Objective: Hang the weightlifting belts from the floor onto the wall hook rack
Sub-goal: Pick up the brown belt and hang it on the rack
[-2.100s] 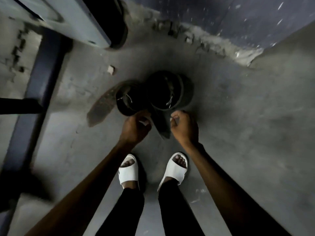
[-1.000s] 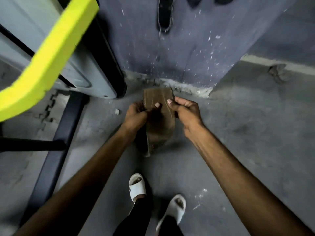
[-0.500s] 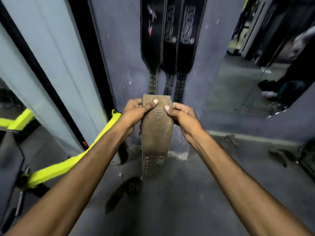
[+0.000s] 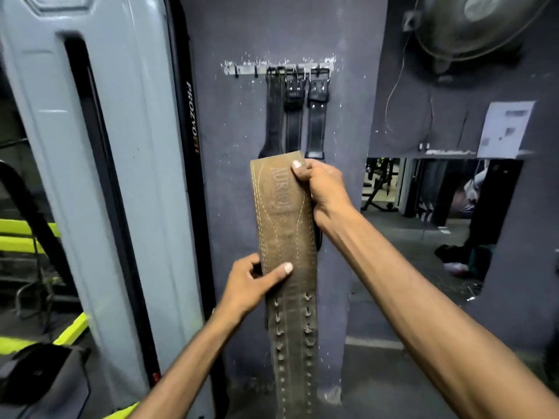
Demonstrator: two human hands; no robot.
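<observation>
A brown leather weightlifting belt [image 4: 282,225] hangs folded over in front of the grey wall, its holed end trailing down. My right hand [image 4: 323,192] grips its top fold, thumb on the front. Lower down, my left hand [image 4: 251,285] pinches its left edge. High on the wall is the metal hook rack [image 4: 242,70], well above the brown belt. Three black belts [image 4: 298,116] hang from its right hooks by their buckles. The left hooks are bare. The belt's buckle is hidden behind the fold.
A pale grey gym machine column [image 4: 99,176] with a black rail stands close on the left, with yellow frame parts [image 4: 27,237] behind it. A wall fan [image 4: 475,28] is mounted top right. A mirror [image 4: 423,207] and a paper notice [image 4: 505,128] are to the right.
I have stood up from the floor with the brown belt and raised it toward the rack. My left hand slid down the belt; my right stays at the top.
</observation>
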